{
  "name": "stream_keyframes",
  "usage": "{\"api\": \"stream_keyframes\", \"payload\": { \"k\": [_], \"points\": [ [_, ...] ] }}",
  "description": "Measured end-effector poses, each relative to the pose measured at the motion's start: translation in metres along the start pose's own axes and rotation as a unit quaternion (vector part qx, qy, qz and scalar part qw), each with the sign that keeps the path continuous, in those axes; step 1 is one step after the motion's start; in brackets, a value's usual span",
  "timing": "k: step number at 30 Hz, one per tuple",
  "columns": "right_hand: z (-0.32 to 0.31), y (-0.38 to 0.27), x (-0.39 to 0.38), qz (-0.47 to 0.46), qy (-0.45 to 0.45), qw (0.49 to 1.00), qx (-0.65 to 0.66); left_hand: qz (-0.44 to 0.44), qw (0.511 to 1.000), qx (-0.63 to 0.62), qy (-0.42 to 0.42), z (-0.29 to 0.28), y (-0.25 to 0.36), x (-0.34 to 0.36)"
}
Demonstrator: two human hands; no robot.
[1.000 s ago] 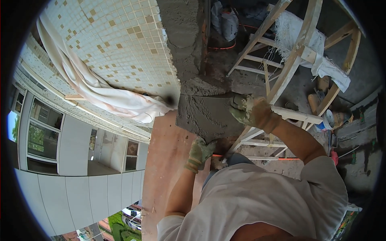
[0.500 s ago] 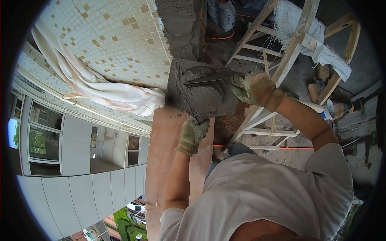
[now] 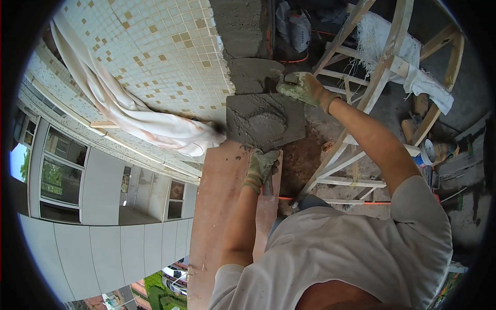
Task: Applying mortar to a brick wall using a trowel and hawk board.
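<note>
Tiled wall [image 3: 150, 57] beside hands [image 3: 261, 166] [image 3: 306, 90]: left around handle [image 3: 267, 187] under mortar board [image 3: 294, 123], right around trowel [image 3: 254, 71]

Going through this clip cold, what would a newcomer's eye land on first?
Probably the mortar-smeared board at the centre, its handle held by the left gloved hand, with the right gloved hand just above it. Next, the white-and-tan tiled wall filling the upper left, with a long, bunched white cloth along its lower edge. On the right stands a pale wooden frame.
</note>
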State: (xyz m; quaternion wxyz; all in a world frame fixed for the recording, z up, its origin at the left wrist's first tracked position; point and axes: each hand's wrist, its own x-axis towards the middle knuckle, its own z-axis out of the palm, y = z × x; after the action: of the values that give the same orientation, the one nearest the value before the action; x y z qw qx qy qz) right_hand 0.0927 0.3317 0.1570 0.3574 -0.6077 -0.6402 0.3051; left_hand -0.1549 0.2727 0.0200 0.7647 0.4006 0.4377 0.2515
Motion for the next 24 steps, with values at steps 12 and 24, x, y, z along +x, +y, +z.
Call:
{"api": "stream_keyframes", "payload": {
  "k": [12,24],
  "points": [
    [0.008,-0.062,-0.027,0.094,-0.051,0.982,0.155,0.03,0.999,-0.041,-0.013,0.001,-0.001,0.01],
    [-0.001,-0.066,0.016,-0.047,-0.028,0.902,-0.428,0.035,0.999,-0.033,-0.014,-0.008,-0.005,0.012]
  ]
}}
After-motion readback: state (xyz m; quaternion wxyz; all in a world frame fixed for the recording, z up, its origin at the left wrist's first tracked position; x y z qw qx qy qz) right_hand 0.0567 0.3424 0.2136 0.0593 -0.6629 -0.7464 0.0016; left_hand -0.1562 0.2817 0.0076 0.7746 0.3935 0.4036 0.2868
